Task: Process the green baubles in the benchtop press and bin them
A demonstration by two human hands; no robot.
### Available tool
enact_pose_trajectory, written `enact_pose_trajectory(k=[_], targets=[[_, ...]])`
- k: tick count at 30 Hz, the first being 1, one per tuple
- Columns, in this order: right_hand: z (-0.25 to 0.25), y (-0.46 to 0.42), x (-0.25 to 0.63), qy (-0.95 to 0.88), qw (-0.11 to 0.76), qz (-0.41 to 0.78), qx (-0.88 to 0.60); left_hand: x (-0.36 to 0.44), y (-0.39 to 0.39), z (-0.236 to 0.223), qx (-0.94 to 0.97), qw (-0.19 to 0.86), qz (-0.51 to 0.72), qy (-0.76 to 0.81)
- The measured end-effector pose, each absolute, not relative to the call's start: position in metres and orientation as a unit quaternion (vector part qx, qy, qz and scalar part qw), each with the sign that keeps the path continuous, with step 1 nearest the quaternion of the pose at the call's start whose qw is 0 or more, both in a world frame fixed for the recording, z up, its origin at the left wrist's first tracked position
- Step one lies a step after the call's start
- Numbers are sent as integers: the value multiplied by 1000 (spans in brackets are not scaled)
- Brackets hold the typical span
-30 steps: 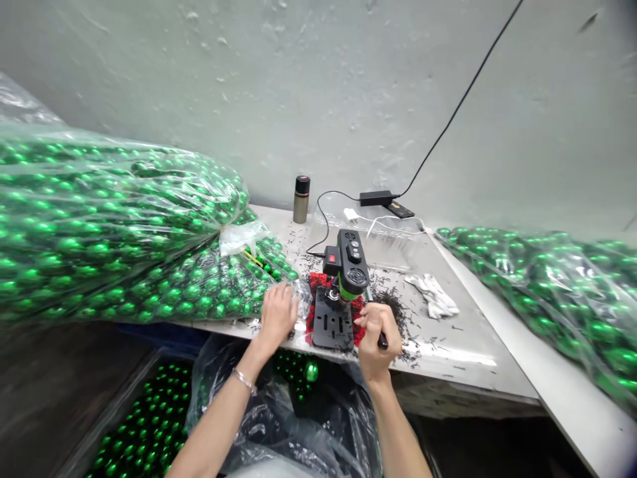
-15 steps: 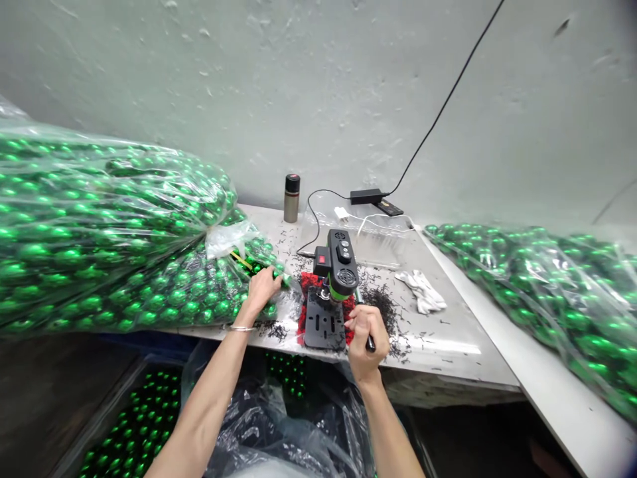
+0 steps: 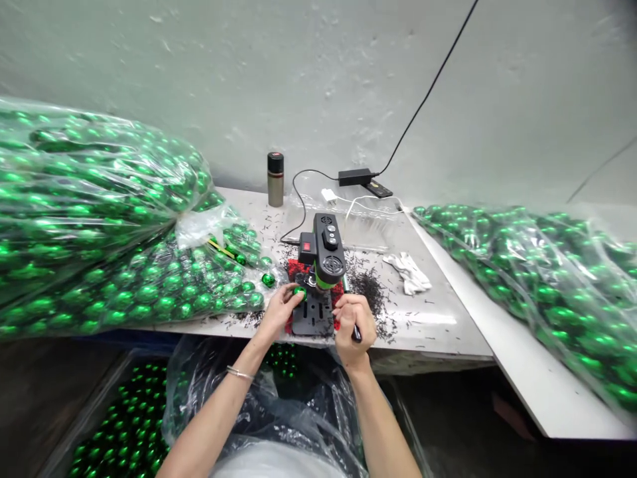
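Observation:
Between the fingers of my left hand (image 3: 279,311) is a shiny green ball (image 3: 299,292), held at the left side of a small black bench drill press (image 3: 328,255). My right hand (image 3: 355,326) is wrapped round the press's black-ended lever (image 3: 357,334). The slotted black base plate (image 3: 312,320) lies between my hands on a red mat (image 3: 291,324). To the left, a loose green ball (image 3: 268,280) rests at the mouth of a clear bag of green balls (image 3: 169,292). The tip of the drill is hidden under the press head.
Black shavings (image 3: 365,292) litter the white table (image 3: 438,325). A bottle (image 3: 275,179), a power adapter (image 3: 355,176) and white gloves (image 3: 409,272) lie around the press. Another bag of green balls (image 3: 527,279) stands right. Below the table edge is a crate of green balls (image 3: 119,418).
My left hand has moved right, from the mouth of the bag to the press, with a green ball in its fingers. My right hand stays on the lever. The view has shifted slightly.

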State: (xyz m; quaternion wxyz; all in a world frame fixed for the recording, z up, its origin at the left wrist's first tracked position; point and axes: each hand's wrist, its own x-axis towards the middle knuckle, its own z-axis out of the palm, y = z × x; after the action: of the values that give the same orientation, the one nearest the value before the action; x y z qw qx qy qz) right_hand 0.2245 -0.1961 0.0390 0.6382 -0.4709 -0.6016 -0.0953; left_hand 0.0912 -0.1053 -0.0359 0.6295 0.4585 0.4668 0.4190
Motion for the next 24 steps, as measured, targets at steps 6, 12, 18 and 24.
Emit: enact_pose_trajectory(k=[6,12,18,24], targets=[[37,-197,224,-600,640,-88,-472,102,-118,-46,674,416,361,493],[33,-197,224,-591,649,-80,-473,104,-126,-50,757,293,355,462],[31,-199,225,-597,644,-80,-471,108,-128,-58,785,232,382,430],[13,-198,226,-601,646,-84,-463,110,-128,-63,781,214,410,419]])
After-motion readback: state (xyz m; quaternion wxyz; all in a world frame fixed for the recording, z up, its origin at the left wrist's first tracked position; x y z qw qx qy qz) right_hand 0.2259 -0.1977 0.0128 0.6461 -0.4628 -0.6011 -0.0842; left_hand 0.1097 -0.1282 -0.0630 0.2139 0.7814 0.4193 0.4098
